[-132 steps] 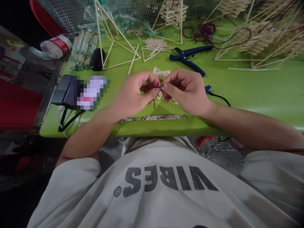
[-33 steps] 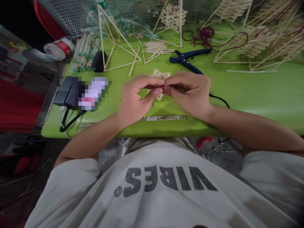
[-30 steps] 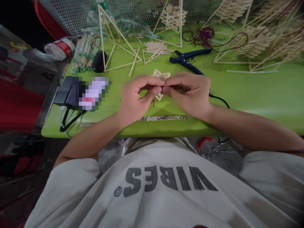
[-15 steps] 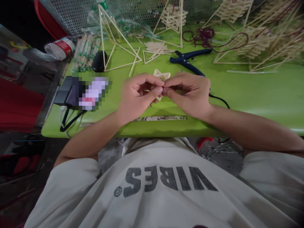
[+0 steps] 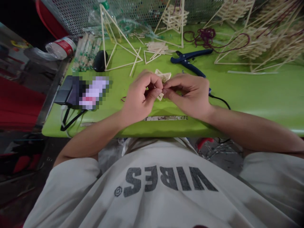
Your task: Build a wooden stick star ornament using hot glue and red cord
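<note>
My left hand [image 5: 143,93] and my right hand [image 5: 190,95] meet fingertip to fingertip over the green table. Each is closed in a pinch on a maroon string [image 5: 123,99], most of which the fingers hide; a short bit of it shows left of my left hand. Just beneath and behind the fingertips lies a small star-shaped piece made of thin wooden sticks [image 5: 164,75], partly covered by my hands. Beyond my right hand rest dark blue cutting pliers [image 5: 187,58], their handles spread.
Stick frames [image 5: 123,66] and a pile of short sticks [image 5: 156,47] lie farther back. Tangled maroon string [image 5: 206,36] and stacked stick pieces [image 5: 256,44] are at the right. Bundled sticks [image 5: 85,52], a black mouse-like object [image 5: 99,60] and a blurred phone [image 5: 95,91] sit left.
My left hand has shifted slightly right, its fingers more curled. A bit of maroon string now shows left of it. My right hand stays nearly in place.
</note>
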Demonstrator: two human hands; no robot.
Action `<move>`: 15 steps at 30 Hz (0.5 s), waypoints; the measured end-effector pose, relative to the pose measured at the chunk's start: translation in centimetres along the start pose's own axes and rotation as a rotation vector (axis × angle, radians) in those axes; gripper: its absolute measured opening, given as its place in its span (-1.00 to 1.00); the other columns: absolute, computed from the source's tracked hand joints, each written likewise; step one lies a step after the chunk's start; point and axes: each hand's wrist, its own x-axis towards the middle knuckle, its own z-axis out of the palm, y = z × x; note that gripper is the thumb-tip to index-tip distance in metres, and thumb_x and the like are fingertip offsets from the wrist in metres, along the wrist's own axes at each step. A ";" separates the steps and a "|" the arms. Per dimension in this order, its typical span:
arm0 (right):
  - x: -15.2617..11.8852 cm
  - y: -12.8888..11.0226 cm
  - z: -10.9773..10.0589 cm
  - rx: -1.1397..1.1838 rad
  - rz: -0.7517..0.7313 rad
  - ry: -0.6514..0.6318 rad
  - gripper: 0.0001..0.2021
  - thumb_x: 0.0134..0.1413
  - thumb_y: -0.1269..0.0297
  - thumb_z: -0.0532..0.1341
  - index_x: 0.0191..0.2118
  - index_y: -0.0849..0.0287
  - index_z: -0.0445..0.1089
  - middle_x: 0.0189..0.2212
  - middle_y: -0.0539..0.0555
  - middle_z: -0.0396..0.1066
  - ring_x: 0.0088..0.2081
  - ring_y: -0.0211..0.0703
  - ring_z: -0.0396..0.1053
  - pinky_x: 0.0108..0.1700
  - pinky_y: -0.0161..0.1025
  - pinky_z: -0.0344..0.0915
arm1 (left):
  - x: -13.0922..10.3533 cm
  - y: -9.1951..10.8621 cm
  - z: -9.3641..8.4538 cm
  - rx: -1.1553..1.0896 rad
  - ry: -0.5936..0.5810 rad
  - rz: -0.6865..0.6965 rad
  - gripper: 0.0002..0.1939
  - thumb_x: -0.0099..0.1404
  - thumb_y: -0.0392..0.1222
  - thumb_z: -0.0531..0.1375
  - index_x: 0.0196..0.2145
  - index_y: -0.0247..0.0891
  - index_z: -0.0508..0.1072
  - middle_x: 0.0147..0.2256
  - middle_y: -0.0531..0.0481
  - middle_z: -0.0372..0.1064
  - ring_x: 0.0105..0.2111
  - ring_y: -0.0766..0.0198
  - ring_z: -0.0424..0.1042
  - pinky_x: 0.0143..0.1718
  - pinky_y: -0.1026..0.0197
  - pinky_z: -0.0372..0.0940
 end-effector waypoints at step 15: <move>0.4 1.1 -0.1 -0.206 -0.419 0.037 -0.88 0.48 0.39 0.42 -0.09 0.00 0.70 -0.22 -0.03 0.75 -0.32 -0.25 0.63 -0.21 -0.26 0.58 | 0.8 -1.8 0.3 -0.289 0.008 -0.131 -0.39 0.55 0.50 0.47 -0.15 -0.13 0.54 -0.26 0.03 0.55 -0.40 0.34 0.47 -0.36 0.18 0.45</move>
